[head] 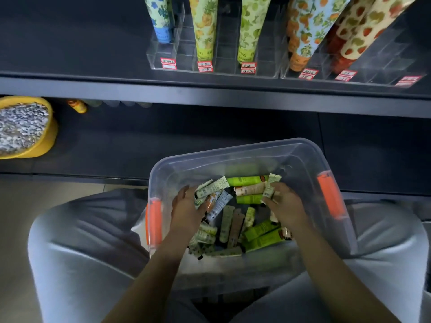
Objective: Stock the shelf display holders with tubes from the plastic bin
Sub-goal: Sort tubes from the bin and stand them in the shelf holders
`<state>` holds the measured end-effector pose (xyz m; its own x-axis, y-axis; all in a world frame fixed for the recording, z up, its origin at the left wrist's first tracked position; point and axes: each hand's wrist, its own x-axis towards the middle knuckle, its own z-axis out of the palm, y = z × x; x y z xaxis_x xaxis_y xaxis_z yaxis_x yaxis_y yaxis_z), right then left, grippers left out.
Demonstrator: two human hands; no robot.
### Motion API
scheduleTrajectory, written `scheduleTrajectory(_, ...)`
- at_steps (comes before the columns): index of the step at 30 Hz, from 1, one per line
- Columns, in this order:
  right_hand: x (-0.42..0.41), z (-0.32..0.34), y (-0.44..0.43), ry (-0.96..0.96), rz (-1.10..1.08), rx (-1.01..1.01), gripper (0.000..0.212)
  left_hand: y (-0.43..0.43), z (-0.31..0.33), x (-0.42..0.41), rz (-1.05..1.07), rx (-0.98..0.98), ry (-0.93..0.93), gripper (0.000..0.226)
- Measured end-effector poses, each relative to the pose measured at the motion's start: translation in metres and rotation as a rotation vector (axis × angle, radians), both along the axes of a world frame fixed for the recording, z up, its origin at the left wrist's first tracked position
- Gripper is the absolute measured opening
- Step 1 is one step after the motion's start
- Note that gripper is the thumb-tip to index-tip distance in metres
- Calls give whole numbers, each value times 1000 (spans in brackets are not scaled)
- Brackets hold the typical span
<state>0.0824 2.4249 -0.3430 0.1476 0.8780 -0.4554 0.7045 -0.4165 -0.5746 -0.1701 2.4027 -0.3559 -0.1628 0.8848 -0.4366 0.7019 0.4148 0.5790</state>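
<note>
A clear plastic bin [303,157] with orange handles sits between my knees, holding several small tubes [242,229] in green, white and patterned wraps. My left hand [186,210] reaches into the bin's left side, its fingers curled round pale tubes [205,194]. My right hand [283,207] is in the right side and pinches a white printed tube [270,185] that stands up from its fingers. On the shelf above, clear display holders [163,54] carry tall patterned tubes [204,29] with red price labels in front.
The dark shelf edge [210,96] runs across above the bin. A yellow tub [44,141] of pale grey bits sits on the lower shelf at the left, with an orange bottle [78,106] behind it. My knees in grey trousers flank the bin.
</note>
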Motion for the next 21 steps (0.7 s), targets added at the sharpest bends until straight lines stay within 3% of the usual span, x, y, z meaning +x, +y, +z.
scheduleTrajectory(8,4,-12,13,166,-184,-90,44,24,-18,19,-130,-14,67,48)
scheduleTrajectory(12,3,-12,19,220,-277,-86,25,28,-25,22,-118,-48,84,46)
scheduleTrajectory(21,-1,-22,29,299,-340,-142,39,35,-28,21,-112,-34,126,35)
